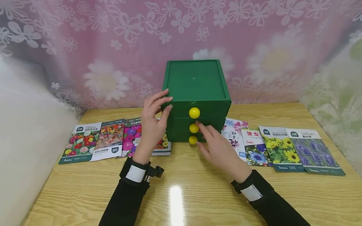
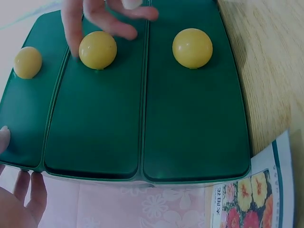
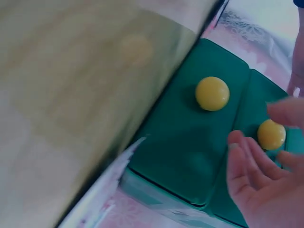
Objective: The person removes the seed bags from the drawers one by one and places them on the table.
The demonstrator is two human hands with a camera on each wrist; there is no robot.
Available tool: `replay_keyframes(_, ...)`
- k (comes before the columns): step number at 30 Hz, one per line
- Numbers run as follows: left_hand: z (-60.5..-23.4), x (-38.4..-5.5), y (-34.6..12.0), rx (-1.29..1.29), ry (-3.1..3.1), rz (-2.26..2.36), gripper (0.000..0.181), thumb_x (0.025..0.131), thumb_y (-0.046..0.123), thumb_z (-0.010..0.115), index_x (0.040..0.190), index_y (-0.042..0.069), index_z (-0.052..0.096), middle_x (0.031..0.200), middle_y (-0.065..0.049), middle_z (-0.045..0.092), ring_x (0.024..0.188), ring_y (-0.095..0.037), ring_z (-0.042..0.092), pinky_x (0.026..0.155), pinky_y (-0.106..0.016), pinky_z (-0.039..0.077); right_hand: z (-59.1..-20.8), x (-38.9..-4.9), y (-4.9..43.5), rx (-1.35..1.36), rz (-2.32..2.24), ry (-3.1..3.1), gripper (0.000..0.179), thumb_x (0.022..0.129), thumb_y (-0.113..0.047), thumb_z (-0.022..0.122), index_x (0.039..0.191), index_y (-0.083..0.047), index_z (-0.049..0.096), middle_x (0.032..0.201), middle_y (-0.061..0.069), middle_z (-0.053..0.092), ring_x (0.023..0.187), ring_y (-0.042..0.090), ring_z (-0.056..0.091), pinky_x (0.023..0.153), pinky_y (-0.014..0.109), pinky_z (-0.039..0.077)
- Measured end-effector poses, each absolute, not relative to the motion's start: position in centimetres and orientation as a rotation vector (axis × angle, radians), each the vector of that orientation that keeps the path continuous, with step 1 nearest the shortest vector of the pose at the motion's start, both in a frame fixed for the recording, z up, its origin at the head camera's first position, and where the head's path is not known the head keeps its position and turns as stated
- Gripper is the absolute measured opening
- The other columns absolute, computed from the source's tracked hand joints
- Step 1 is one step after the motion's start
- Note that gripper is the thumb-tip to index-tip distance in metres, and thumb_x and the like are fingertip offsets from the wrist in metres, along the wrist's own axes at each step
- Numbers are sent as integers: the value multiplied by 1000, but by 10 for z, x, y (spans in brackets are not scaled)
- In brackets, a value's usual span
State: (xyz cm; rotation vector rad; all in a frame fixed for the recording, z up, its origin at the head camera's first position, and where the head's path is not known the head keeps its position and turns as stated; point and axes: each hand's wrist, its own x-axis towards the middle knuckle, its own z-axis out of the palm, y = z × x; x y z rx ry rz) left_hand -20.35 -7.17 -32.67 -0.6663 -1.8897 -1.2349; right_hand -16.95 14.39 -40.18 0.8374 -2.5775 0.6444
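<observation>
A green three-drawer cabinet (image 1: pixel 195 80) stands at the back middle of the table, its drawers closed. Each drawer front carries a round yellow knob. My left hand (image 1: pixel 153 122) holds the cabinet's upper left front corner, thumb on the top drawer's front and fingers along the side. At the middle knob (image 1: pixel 193 128) is my right hand (image 1: pixel 220 149), its fingers spread and loosely bent. In the left wrist view one fingertip is right beside that knob (image 2: pixel 98 50). The top knob (image 1: pixel 194 112) and bottom knob (image 1: pixel 193 140) are free of both hands.
Flower seed packets lie on the wooden table (image 1: pixel 154 198) on both sides of the cabinet, including a zinnia-like one (image 1: pixel 81 143) at far left and a purple-flowered one (image 1: pixel 315 152) at far right. A pink floral curtain (image 1: pixel 135 51) hangs behind.
</observation>
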Motion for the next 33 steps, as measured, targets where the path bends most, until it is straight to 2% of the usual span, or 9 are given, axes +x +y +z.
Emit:
replay_keyframes(7, -330, -205, -76, -649, -1903, -1226, 22, 86, 0, 58, 107, 4, 65, 126, -10, 54, 107, -21, 45, 69, -37, 45, -403, -166, 144, 806, 683, -2586, 22, 88, -18, 58, 108, -10, 57, 99, 1, 57, 83, 13, 55, 70, 28, 47)
replay_keyframes(11, -328, -204, -75, -663, -1880, -1225, 21, 85, -1, 59, 105, 3, 65, 124, -14, 55, 105, -21, 45, 68, -38, 44, -405, -168, 141, 802, 599, -2720, 31, 89, -25, 56, 118, -12, 58, 105, 2, 59, 93, 16, 55, 79, 33, 47)
replay_keyframes(14, -326, -203, -74, -681, -1860, -1222, 21, 85, -2, 59, 104, 2, 65, 122, -17, 55, 105, -23, 45, 66, -40, 44, -407, -168, 138, 816, 576, -2830, 42, 89, -28, 57, 128, -15, 53, 108, 3, 58, 95, 18, 55, 80, 37, 46)
replay_keyframes(18, -326, -205, -73, -683, -1863, -1216, 22, 85, -2, 59, 105, 2, 65, 123, -16, 55, 104, -25, 46, 67, -40, 43, -408, -168, 136, 877, 587, -2870, 44, 90, -27, 56, 131, -14, 53, 110, 5, 58, 94, 18, 55, 79, 37, 46)
replay_keyframes(25, -327, -205, -73, -671, -1890, -1215, 22, 85, -1, 59, 106, 3, 65, 124, -12, 55, 103, -21, 46, 69, -38, 43, -405, -165, 137, 904, 616, -2884, 38, 91, -27, 55, 127, -15, 57, 111, 4, 61, 98, 18, 56, 82, 36, 46)
replay_keyframes(29, -327, -206, -73, -661, -1900, -1217, 22, 85, -1, 59, 106, 3, 65, 125, -12, 54, 102, -21, 46, 69, -38, 43, -403, -161, 135, 911, 574, -2879, 34, 91, -27, 55, 122, -15, 60, 105, 2, 62, 93, 16, 57, 80, 34, 47)
replay_keyframes(33, -326, -205, -73, -657, -1899, -1224, 22, 85, 0, 59, 106, 4, 65, 124, -11, 55, 103, -22, 46, 69, -38, 43, -403, -155, 132, 941, 474, -2831, 25, 90, -26, 57, 113, -16, 62, 92, -3, 61, 82, 12, 56, 72, 30, 48)
